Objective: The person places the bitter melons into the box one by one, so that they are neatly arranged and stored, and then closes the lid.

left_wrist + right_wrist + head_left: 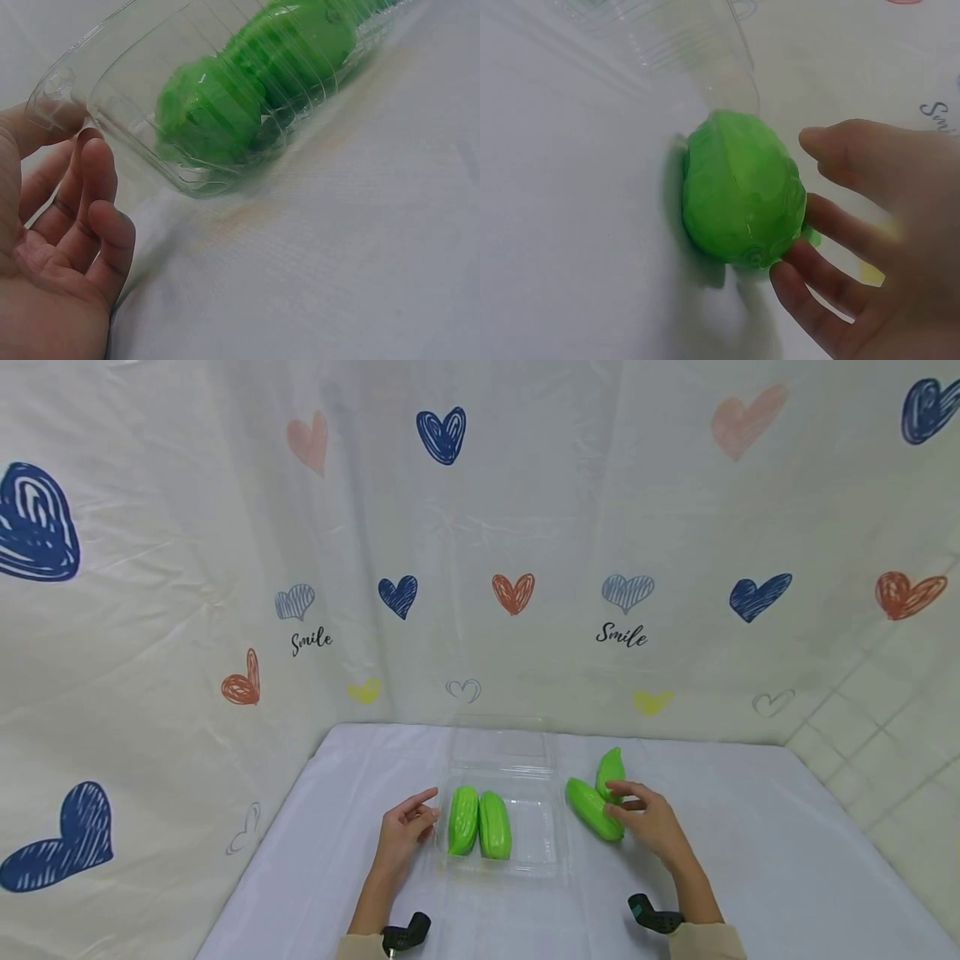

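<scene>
A clear plastic clamshell container (pixel 536 827) lies with its lid (pixel 498 747) folded back. Two bright green, ridged bitter melons (pixel 463 821) rest side by side in its left half. My left hand (pixel 407 831) pinches the container's left rim between thumb and finger, the other fingers loosely bent in the left wrist view. Right of the container, a bitter melon (pixel 595 810) lies on the cloth, with another bitter melon (pixel 611 772) just behind it. My right hand (pixel 652 822) reaches over these two, fingertips right at the nearer one's side, thumb apart from it (pixel 744 191).
A white cloth covers the table (pixel 757 860). Behind it hangs a pale curtain (pixel 540 502) printed with hearts and lettering. Dark wrist cameras (pixel 656 917) are strapped at both wrists, close above the table.
</scene>
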The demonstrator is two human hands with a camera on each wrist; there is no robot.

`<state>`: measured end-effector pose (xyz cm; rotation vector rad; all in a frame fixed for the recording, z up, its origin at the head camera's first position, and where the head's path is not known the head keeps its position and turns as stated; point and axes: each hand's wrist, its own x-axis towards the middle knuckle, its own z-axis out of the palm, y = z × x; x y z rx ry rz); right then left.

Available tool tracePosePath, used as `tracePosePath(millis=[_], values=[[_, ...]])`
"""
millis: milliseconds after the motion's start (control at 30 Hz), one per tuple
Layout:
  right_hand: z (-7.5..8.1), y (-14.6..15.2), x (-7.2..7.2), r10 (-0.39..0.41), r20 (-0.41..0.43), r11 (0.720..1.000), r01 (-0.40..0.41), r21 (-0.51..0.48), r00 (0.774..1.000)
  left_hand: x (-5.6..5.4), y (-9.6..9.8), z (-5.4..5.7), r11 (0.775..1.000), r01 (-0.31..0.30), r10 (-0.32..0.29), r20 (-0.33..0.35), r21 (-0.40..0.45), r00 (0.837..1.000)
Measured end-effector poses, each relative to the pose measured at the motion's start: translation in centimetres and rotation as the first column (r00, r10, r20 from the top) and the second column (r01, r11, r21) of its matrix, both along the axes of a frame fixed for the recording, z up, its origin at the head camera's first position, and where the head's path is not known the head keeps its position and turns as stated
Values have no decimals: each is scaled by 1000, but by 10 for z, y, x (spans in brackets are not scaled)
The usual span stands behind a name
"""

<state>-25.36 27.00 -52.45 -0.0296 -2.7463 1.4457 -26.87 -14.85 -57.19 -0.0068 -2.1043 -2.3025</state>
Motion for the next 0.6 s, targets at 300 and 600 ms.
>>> tracePosePath(millis=[300, 600], values=[[1, -2, 0, 20, 26, 998, -22, 55, 999, 0, 1, 1, 1000, 2, -2, 3, -1, 1000], [-1, -5, 0, 40, 53, 994, -45, 98, 998, -1, -1, 0, 1000, 7, -7, 10, 1, 1000]])
